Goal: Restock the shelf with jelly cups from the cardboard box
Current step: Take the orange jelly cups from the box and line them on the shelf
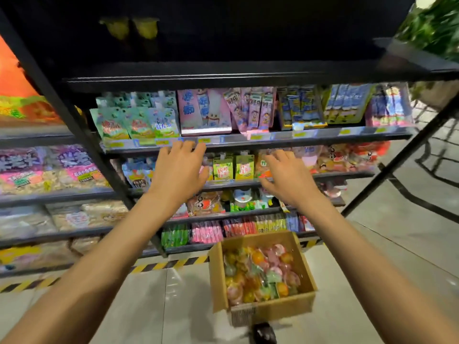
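Observation:
An open cardboard box (301,263) stands on the floor at the lower right, filled with several jelly cups (260,271) in orange, pink, green and yellow. Both my arms reach forward toward the black shelf unit (248,140). My left hand (180,167) hovers with fingers spread in front of the second shelf's price rail and holds nothing. My right hand (285,175) is also open, fingers relaxed, in front of the orange snack packs one shelf lower. Two yellowish cups (134,27) sit high up in the dark top shelf.
The shelves carry packed snacks: green pouches (139,125), pink boxes (203,112), blue and yellow packs (323,108). Another rack of bagged goods (49,170) stands at the left. Yellow-black tape (161,265) marks the floor edge. A dark shoe tip (264,332) shows below the box.

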